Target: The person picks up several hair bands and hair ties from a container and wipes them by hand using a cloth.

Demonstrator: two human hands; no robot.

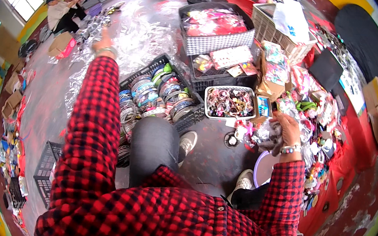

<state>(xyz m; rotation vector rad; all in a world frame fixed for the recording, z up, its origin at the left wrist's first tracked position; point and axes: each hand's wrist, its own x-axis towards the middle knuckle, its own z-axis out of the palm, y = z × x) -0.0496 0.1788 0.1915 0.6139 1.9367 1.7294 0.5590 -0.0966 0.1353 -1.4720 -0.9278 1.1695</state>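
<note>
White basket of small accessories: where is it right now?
In the head view, the white basket sits just right of centre, between the black crate and the person's right hand.

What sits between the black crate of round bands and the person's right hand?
In the head view, a white basket of small accessories, then a blue packet, lie between the black crate and the right hand.
</note>
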